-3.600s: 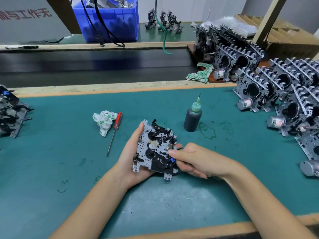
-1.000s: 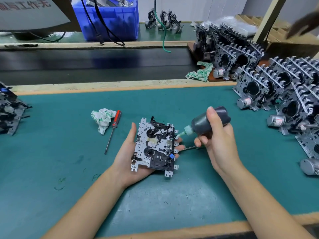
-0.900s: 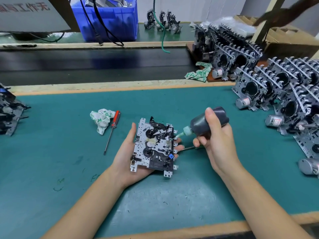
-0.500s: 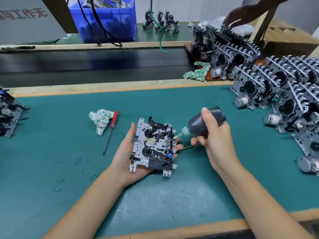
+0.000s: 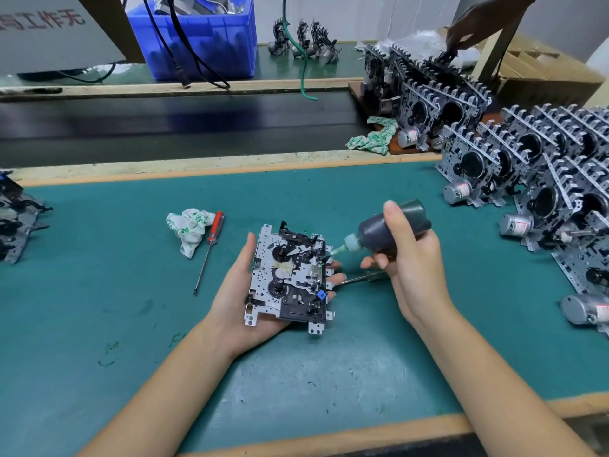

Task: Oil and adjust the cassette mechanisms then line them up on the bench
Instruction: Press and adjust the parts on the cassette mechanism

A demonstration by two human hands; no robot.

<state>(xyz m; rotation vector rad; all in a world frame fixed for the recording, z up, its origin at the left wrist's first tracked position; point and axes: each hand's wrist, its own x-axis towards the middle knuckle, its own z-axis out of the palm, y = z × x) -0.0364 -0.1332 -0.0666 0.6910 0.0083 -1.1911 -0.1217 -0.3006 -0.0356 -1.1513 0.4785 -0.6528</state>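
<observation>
Far left edge of the green counter (image 5: 99, 324) there's a dark pile of mechanisms (image 5: 16, 225), partly cut off by the frame. Next over is a crumpled white-and-green rag (image 5: 189, 227) with a red-handled screwdriver (image 5: 209, 252) just beside it, tip pointing toward the near edge. Then the left hand (image 5: 237, 301), palm up and fingers mostly straight, cradling the cassette mechanism (image 5: 288, 278) just above the counter, near the middle. It's a flat silver perforated plate with two black hubs on top, black plastic bits along the far and near-right parts, a tiny blue piece near the right edge and mounting tabs sticking out at the corners. Its long axis runs roughly away from the person, tipped a little to the right, component side facing up. The right hand (image 5: 408, 255) has its fingers wrapped around a dark oil bottle (image 5: 389, 227), tilted so the pale green nozzle points left and down at the mechanism's right edge; whether the tip actually touches, can't tell. That same hand also has a thin metal tool (image 5: 359, 278) tucked under its lower fingers, poking left. Off to the right, rows of finished mechanisms (image 5: 527, 166) stand upright with their small silver motors showing, and another person's hand (image 5: 468, 28) reaches into the far row.
</observation>
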